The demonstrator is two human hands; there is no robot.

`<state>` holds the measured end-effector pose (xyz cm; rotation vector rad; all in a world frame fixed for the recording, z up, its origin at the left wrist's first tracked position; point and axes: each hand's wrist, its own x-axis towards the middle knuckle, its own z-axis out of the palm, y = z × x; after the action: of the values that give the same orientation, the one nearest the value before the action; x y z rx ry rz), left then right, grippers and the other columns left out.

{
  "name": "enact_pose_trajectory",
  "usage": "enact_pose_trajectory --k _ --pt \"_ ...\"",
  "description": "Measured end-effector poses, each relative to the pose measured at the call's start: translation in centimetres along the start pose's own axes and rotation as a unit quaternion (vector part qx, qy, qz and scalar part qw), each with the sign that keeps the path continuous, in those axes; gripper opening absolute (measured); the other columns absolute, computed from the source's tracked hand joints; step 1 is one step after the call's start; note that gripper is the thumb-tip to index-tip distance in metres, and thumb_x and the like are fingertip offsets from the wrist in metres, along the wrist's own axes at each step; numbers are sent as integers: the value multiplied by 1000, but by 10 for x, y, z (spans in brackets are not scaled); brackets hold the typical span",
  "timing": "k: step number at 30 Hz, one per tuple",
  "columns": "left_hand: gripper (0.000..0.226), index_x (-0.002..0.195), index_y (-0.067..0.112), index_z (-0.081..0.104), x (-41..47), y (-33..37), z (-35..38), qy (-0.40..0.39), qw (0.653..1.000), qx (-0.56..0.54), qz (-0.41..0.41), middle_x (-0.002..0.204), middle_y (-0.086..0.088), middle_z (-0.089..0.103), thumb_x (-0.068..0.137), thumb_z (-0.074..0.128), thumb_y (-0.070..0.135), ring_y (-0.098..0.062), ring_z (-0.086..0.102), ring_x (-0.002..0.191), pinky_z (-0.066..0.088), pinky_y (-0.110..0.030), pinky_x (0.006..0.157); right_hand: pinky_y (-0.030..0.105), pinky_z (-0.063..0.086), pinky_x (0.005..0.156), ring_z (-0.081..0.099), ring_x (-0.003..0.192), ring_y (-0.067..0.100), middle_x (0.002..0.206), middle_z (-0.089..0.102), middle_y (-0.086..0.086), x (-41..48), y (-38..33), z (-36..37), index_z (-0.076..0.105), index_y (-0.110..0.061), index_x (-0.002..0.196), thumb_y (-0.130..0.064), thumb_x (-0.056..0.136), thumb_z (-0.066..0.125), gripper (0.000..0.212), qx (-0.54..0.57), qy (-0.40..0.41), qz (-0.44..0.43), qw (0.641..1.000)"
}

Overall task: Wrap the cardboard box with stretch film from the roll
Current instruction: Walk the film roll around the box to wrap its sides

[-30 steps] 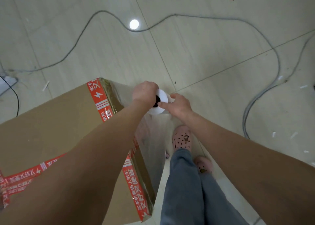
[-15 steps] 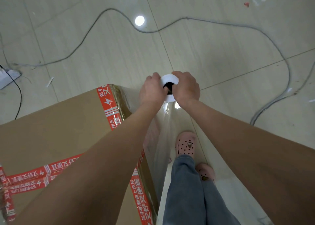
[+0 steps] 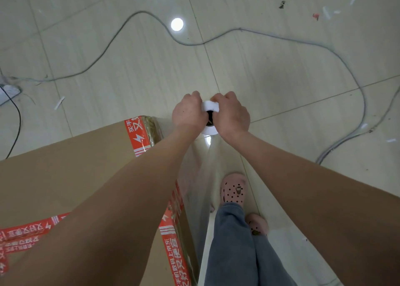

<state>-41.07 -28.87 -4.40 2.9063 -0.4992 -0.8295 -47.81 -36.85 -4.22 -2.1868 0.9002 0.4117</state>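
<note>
white film roll (image 3: 209, 106) upright, gripped between both hands' fingers (image 3: 218, 97)

Cardboard box (image 3: 71, 177) on floor (image 3: 129, 80) at lower left, roll (image 3: 209, 106) just beyond its far right corner, left hand (image 3: 188, 113) and right hand (image 3: 232, 114) either side of roll, stretch film (image 3: 201, 177) along box's right face, feet (image 3: 233, 189) beside it, cable (image 3: 238, 29) beyond.

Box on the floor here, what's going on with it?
A person is wrapping the box in film. The left hand and the right hand both grip the top of the white roll, held upright just past the box's far corner. A clear sheet runs from the roll back along the box's right side, between it and the person's legs. That corner already looks covered in film.
</note>
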Motion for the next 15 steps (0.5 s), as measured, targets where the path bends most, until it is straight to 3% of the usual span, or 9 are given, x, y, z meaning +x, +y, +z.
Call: enact_pose_trajectory --k 4,6,11,15 --pt "28 101 6 54 12 -25 -4 10 981 -128 -146 98 -10 63 81 59 24 -30 61 88 41 -32 64 31 37 70 57 96 28 126 45 5 8 -21 5 44 -19 131 -26 92 56 42 -12 -19 9 1000" --pt "31 101 5 55 23 -32 -12 4 975 -154 -163 99 -11 66 80 59 27 -31 64 88 44 -33 64 31 37 72 58 102 29 125 47 6 15 -30 7 43 -16 131 -35 92 57 45 7 -39 43 998" --pt "33 116 5 49 35 -31 -37 -2 998 -27 -48 112 -12 56 89 57 22 -32 58 98 38 -32 66 32 36 71 57 101 31 123 47 10 32 -53 4 44 -16 129 -30 94 52 39 14 -39 74 996" --pt "34 121 7 47 40 -28 -41 -19 997 45 58 115 -13 51 89 54 16 -33 58 97 39 -35 65 31 34 70 55 97 30 120 48 9 37 -56 2 46 -20 125 -23 91 51 35 -2 -50 82 995"
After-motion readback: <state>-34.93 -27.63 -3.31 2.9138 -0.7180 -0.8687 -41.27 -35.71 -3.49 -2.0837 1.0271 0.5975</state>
